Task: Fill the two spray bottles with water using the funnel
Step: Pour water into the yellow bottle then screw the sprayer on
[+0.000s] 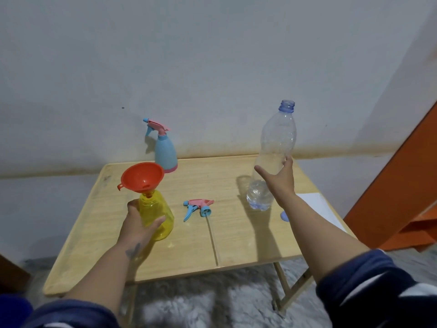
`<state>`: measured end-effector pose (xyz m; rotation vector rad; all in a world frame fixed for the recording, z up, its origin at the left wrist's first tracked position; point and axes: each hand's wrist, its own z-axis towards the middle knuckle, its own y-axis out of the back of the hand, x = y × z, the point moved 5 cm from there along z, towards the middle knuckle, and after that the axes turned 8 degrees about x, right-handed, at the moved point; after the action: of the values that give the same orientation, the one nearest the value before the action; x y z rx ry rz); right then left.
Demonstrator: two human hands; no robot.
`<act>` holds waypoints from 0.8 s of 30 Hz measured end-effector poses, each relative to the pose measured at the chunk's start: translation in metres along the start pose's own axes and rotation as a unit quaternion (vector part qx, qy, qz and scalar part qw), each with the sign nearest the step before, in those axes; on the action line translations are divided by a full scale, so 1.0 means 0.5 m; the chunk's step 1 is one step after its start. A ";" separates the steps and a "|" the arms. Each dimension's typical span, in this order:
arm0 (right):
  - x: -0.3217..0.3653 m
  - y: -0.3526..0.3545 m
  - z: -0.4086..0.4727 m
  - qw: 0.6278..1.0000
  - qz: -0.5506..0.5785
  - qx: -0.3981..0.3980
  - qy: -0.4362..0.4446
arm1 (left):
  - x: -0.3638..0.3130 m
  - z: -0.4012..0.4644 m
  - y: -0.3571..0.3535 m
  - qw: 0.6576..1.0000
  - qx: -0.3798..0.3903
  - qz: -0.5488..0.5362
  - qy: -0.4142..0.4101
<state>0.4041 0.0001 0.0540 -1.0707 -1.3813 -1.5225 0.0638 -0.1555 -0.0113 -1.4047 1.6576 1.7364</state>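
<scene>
A yellow spray bottle stands uncapped at the table's left, with an orange funnel seated in its neck. My left hand grips its body. Its pink and blue spray head lies on the table beside it, tube pointing toward me. A blue spray bottle with its head screwed on stands at the back. At the right stands a tall clear water bottle, uncapped, holding a little water at the bottom. My right hand is spread against its side, fingers apart.
The small wooden folding table stands against a pale wall. A blue bottle cap and a white sheet lie at its right edge. An orange frame rises at the right. Grey shaggy rug lies below.
</scene>
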 end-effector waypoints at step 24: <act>0.125 -0.089 -0.110 0.938 -0.222 0.153 0.216 | 0.001 -0.002 -0.005 1.000 -0.007 0.000 0.001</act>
<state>0.3379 -0.0524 0.0967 -0.2120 -1.5310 -1.6549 0.0659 -0.1561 -0.0129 -1.4137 1.6508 1.7496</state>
